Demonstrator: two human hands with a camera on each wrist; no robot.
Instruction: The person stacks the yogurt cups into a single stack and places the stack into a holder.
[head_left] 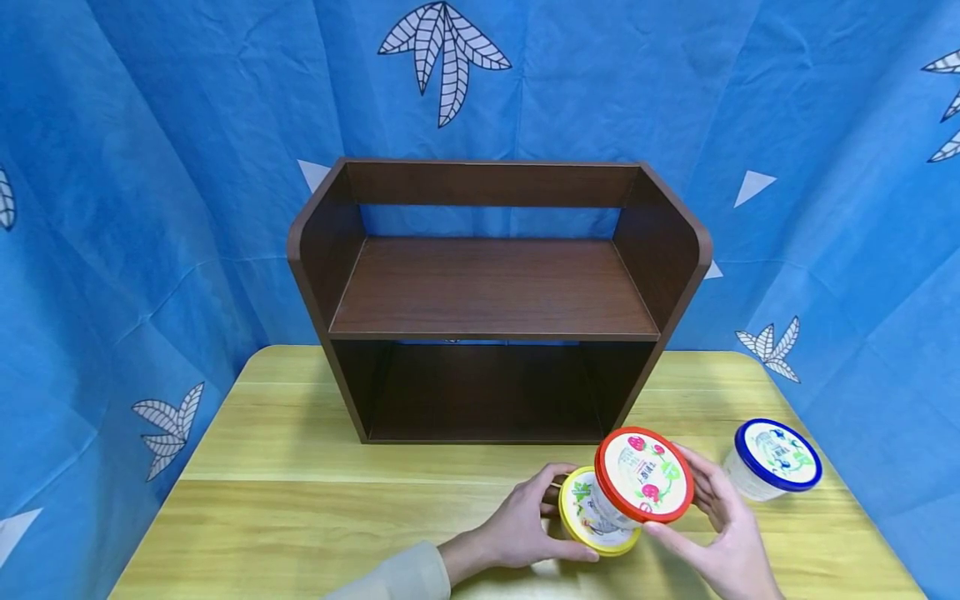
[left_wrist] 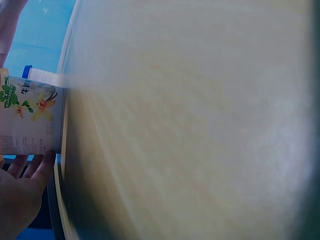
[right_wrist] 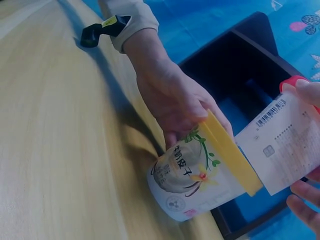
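My left hand (head_left: 521, 525) grips a tub with a yellow lid (head_left: 577, 521) around its side, thumb in front and fingers behind. In the right wrist view the yellow-lidded tub (right_wrist: 192, 175) shows a printed vanilla flower and stands on the table. My right hand (head_left: 723, 529) holds a red-lidded tub (head_left: 648, 475) by its side. That tub is tilted and overlaps part of the yellow lid; whether its base touches that lid I cannot tell. To the right of my right hand stands a blue-lidded tub (head_left: 778, 454), touched by neither hand.
A dark brown two-level shelf (head_left: 495, 287) stands at the back of the light wood table (head_left: 322, 525), just behind the tubs. Blue patterned cloth (head_left: 187, 125) hangs behind and along both sides. The table's right edge runs close by the blue-lidded tub.
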